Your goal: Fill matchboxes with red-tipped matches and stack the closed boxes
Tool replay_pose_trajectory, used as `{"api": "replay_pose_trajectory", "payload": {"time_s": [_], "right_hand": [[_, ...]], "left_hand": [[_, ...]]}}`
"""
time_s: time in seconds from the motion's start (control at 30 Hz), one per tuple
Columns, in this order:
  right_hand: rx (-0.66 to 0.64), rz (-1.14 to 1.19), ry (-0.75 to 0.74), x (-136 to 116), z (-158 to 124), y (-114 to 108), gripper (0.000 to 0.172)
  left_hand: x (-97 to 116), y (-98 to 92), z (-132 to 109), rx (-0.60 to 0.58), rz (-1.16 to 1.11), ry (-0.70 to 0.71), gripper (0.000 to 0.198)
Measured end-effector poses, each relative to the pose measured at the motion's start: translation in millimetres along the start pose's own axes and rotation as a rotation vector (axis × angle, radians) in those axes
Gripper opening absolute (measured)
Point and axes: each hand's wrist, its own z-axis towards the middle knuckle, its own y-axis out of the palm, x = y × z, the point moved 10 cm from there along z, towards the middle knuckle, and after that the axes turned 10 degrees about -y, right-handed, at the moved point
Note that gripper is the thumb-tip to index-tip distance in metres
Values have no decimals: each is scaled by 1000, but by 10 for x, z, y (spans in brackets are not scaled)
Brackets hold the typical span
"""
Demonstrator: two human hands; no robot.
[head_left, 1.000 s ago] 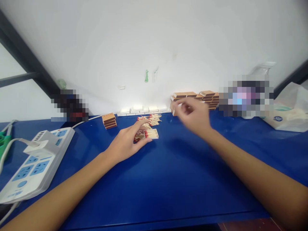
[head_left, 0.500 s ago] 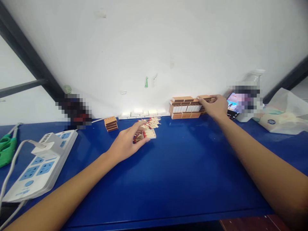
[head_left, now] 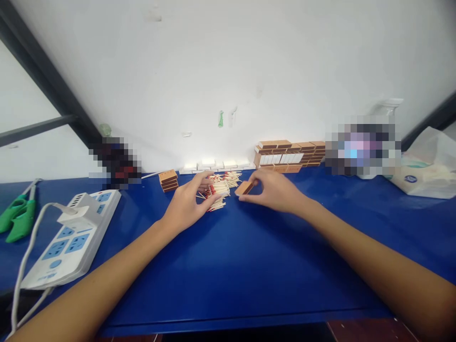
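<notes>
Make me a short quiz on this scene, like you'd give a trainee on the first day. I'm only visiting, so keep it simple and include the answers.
1. Which hand holds the brown matchbox just beside the loose matches?
A) left
B) right
C) neither

2. True or false: in the picture, the green-handled tool lies to the left of the white power strip.

3. Fill in the blank: the loose matches have ____ heads.

Key:
1. B, the right hand.
2. True.
3. Red.
</notes>
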Motion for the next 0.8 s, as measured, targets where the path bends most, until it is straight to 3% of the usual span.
{"api": "replay_pose_trajectory", "payload": {"time_s": [0.07, 0.17, 0.27, 0.37, 0.43, 0.57, 0.8], "right_hand": [[-104, -17, 17, -31, -36, 129, 56], [-148, -28, 31, 49, -52, 105, 62], [-152, 93, -94, -2, -20, 71, 63], [-210, 229, -218, -116, -22, 161, 50], [-229, 254, -206, -116, -26, 212, 39], [-190, 308, -121, -75, -7, 164, 44], [-136, 381, -134, -157, 16, 67, 46]], "left_hand": [[-21, 23, -2, -18, -6, 1, 56], [-46, 75, -14, -61, -13, -1, 56], [-62, 114, -24, -98, -21, -12, 56], [-75, 142, -26, -127, -22, -31, 58], [-79, 157, -24, -141, -27, -39, 60], [-67, 165, -19, -143, -46, -26, 59], [-91, 189, -17, -153, -76, -44, 61]]}}
